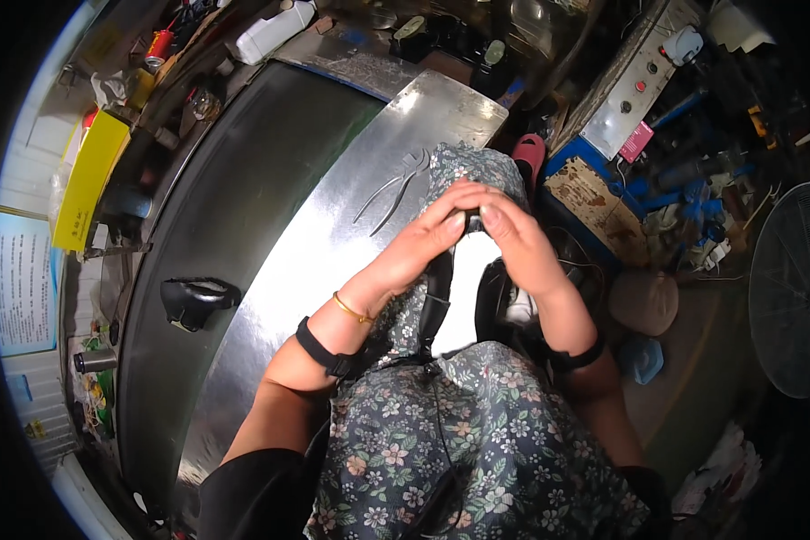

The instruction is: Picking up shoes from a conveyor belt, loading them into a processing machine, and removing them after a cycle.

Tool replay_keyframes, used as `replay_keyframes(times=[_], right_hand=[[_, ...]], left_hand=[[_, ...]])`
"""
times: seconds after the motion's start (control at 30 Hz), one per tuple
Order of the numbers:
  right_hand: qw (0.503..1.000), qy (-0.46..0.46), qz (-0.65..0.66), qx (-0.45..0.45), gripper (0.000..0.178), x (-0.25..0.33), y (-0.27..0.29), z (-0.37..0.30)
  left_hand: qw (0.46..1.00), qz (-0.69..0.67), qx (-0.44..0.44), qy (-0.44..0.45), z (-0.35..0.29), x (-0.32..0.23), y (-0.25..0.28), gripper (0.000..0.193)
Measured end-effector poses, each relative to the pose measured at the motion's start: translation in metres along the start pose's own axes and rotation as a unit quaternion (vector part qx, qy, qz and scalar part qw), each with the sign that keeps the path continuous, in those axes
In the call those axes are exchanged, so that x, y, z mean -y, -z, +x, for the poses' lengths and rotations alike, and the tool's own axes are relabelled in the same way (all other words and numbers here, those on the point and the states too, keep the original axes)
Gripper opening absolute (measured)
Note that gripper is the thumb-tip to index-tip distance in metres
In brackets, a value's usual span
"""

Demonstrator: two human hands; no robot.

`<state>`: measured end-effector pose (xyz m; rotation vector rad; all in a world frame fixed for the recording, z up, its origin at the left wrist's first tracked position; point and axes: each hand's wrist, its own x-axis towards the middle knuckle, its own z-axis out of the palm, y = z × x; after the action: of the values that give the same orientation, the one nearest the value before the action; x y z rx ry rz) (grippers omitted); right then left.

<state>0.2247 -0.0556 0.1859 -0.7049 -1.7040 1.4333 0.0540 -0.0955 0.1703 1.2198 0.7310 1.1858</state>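
Taking the pliers (410,175) as my landmark, I see the black shoe (463,297) to their right and toward the wearer, white side up. Its long axis runs back from my grip: left hand (432,231) and right hand (518,238) both clasp its far end, neither clearly nearer.

Shiny metal bench (288,225) beside dark surface (216,207); ribbed white wall (49,432) left; dim floor (702,351).
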Motion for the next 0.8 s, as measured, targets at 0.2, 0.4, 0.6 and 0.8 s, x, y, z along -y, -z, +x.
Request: replay_keyframes(times=[0.2,0.4,0.6,0.8], right_hand=[[0.998,0.017,-0.058,-0.012,0.024,0.008,-0.001,0.0],[0.968,0.088,-0.215,-0.093,0.039,0.006,-0.012,-0.026],[0.989,-0.099,0.106,0.01,0.039,0.01,0.023,-0.013],[0.957,0.126,-0.233,-0.12,0.023,0.023,-0.021,-0.005]], left_hand=[[0.991,0.109,-0.066,-0.028,0.002,0.016,-0.003,0.044],[0.977,0.19,-0.089,-0.029,-0.001,0.015,-0.013,0.043],[0.992,0.106,0.036,0.053,0.004,-0.013,-0.002,0.067],[0.977,-0.191,-0.005,0.098,-0.022,-0.014,0.017,0.087]])
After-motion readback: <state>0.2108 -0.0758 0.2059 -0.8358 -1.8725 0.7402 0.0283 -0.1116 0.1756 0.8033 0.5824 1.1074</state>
